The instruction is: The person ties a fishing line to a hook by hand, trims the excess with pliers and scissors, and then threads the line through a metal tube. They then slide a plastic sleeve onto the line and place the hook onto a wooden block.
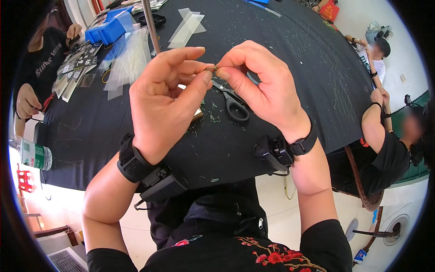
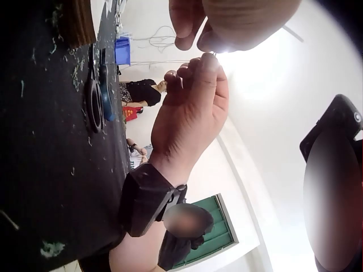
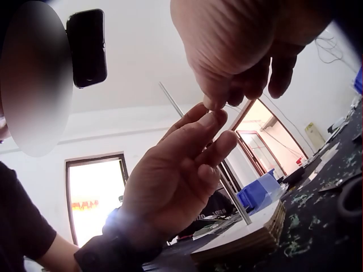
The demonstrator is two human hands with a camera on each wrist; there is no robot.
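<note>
Above the black-covered table, my left hand (image 1: 163,93) and right hand (image 1: 267,81) meet fingertip to fingertip. Thumb and index finger of each pinch a tiny, thin, brownish strand (image 1: 212,69); I cannot tell its exact kind. The left hand's other fingers are loosely bent. In the left wrist view, the right hand (image 2: 190,110) reaches up to the left hand (image 2: 244,22), with a fine thread-like end at the fingertips. Below the hands, black-handled scissors (image 1: 237,111) lie on the cloth, blades partly hidden by the right hand. A layered wooden block (image 3: 247,238) sits beneath the left hand.
A metal pole (image 1: 151,25) rises from the block. Clear plastic sheets (image 1: 129,63), blue bins (image 1: 108,28) and printed cards (image 1: 74,68) lie at the left. Green thread scraps (image 1: 214,118) dot the cloth. A bottle (image 1: 34,154) stands at the left edge; people sit around the table.
</note>
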